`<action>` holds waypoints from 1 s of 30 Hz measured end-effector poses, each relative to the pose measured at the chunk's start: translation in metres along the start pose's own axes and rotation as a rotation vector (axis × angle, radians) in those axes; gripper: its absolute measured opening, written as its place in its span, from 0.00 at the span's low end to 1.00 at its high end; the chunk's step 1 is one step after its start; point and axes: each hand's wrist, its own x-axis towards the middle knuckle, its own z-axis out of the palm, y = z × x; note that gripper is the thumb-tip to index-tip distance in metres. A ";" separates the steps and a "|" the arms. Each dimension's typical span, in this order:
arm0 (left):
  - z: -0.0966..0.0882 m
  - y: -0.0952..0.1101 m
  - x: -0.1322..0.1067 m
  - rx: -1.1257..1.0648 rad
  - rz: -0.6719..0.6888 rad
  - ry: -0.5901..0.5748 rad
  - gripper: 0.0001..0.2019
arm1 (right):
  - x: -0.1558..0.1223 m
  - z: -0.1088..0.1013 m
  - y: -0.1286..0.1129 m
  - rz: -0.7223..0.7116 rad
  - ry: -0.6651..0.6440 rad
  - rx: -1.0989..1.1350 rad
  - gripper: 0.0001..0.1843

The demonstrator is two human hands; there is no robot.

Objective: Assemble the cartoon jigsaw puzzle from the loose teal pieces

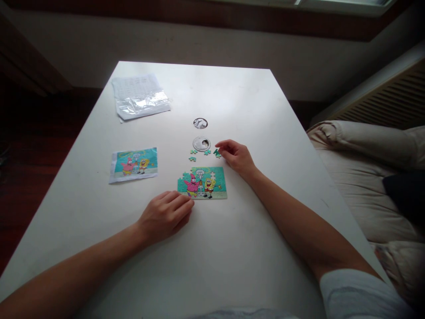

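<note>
Lying near the middle of the white table point(252, 110), the small jigsaw puzzle point(202, 182) is almost complete. It shows three cartoon figures, one pink, one pale and one yellow, on a turquoise ground. Its upper left edge is jagged and one white gap is open near the top right.

The left hand point(164, 215) rests palm down just beside the lower left corner of the puzzle, fingers together and half curled, holding nothing. The right hand point(236, 156) is above the upper right corner of the puzzle, and its thumb and forefinger pinch one green piece point(217, 153).

I count three loose pieces point(193, 152) on the table above the puzzle, two round objects point(201, 143) behind them, one printed picture point(133, 165) of the same figures at the left, and one plastic bag point(141, 102) farther back.
</note>
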 end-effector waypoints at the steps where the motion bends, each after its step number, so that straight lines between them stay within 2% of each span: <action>1: 0.000 0.000 0.000 0.009 -0.008 -0.001 0.09 | -0.001 0.000 -0.001 -0.050 -0.019 -0.079 0.12; 6: 0.000 0.000 0.001 0.041 -0.038 0.002 0.09 | -0.004 0.000 -0.006 -0.347 -0.071 -0.475 0.13; 13: 0.001 0.000 0.000 0.047 -0.045 -0.017 0.09 | -0.003 -0.006 -0.009 -0.443 -0.177 -0.633 0.17; 17: 0.000 0.000 0.001 0.042 -0.047 -0.010 0.09 | -0.002 -0.009 -0.010 -0.441 -0.210 -0.671 0.16; 23: -0.002 -0.002 0.004 0.002 -0.011 -0.011 0.08 | -0.002 -0.010 -0.013 -0.397 -0.205 -0.657 0.09; 27: -0.001 -0.002 0.002 -0.007 -0.020 -0.024 0.09 | -0.004 -0.006 -0.019 -0.303 -0.185 -0.519 0.05; 30: 0.000 -0.003 0.001 0.008 -0.037 -0.031 0.11 | -0.007 -0.003 -0.023 -0.169 -0.165 -0.343 0.02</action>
